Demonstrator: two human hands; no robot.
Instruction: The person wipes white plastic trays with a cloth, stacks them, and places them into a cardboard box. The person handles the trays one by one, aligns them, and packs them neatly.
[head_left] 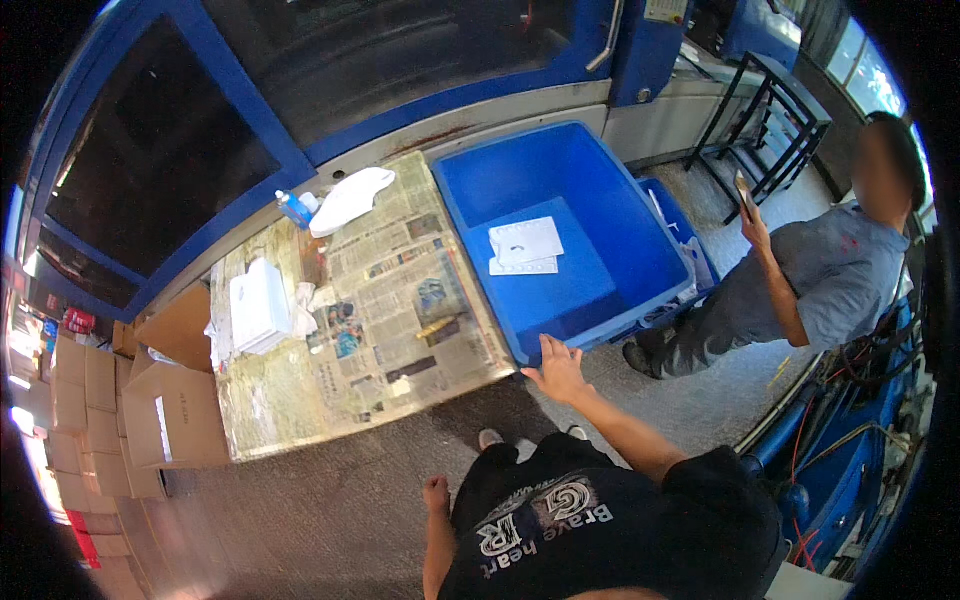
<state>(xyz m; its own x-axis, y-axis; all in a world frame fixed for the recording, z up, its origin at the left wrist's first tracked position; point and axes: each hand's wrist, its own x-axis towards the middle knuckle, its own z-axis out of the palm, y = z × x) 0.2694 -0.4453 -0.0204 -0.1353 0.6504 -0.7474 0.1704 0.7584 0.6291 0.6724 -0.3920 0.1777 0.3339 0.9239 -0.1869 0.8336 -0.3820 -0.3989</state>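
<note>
My right hand (557, 370) is at the near edge of a large blue plastic bin (625, 330), its fingers spread and seemingly touching the rim. Inside the bin, two flat white pieces (526, 242) with small holes along their edges lie overlapping on the floor. My left hand (436, 495) hangs low beside my body, fingers curled in, with nothing visible in it. Left of the bin stands a table covered in newspaper (400, 310). On it are a stack of white flat pieces (262, 308), a curved white piece (352, 200) and a blue bottle (294, 209).
A person in grey (820, 260) stands to the right of the bin, holding a flat phone-like object (744, 190). A blue-framed machine (440, 110) runs along the back. Cardboard boxes (178, 415) stand at the left. A black metal rack (765, 125) is at the far right.
</note>
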